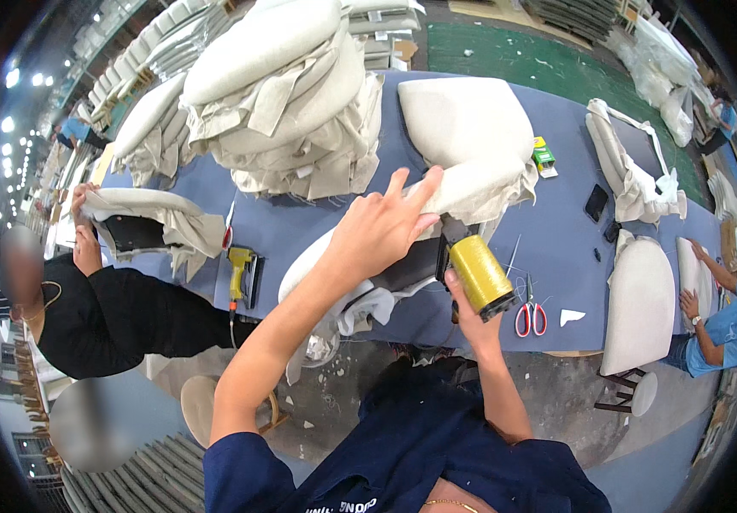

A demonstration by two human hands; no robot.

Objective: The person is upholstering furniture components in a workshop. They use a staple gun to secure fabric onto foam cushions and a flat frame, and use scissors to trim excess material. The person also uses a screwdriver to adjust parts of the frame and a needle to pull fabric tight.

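Two bare hands are busy in the middle of the frame, above a blue table top. The left hand has its fingers spread apart, over pale cloth; how firmly it presses, I cannot tell. The right hand is clamped around a yellow tool, whose nose points to the upper left, just beside the edge of the cushion with a black underside. This cushion lies at the centre, partly behind the left forearm, and its loose cloth hangs toward the near table edge. Behind it, another pale cushion limits the room, and a tall stack of cushions stands at the upper left of centre. A small green box is close at the right of these. More open room is on the lower right of the table, where a strip of blue surface shows between the scissors and the upright-looking pale cushion panel; a white scrap lies there, near the edge. On the left, a second yellow tool lies between the central cushion and a person in black, who holds another cushion.
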